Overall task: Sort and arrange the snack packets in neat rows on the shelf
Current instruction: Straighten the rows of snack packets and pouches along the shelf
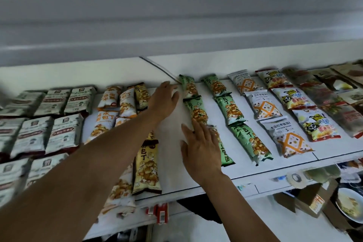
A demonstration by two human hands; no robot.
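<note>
Right hand (pixel 200 147), fingers flat, on long green foil snack packet (pixel 225 153) lying front-to-back; left hand (pixel 165 100), spread empty, beyond its left

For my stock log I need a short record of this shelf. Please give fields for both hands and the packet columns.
shelf: white, packets lying flat in columns
left hand: open, fingers spread, beside the rear green packet; contact unclear
right hand: flat, fingertips on the middle green packet, palm over the front green packet
second green column: three packets in line
further right: white packets with orange diamonds, then panda-print packets
left side: yellow packets, orange-white packets, grey-white packets
</note>
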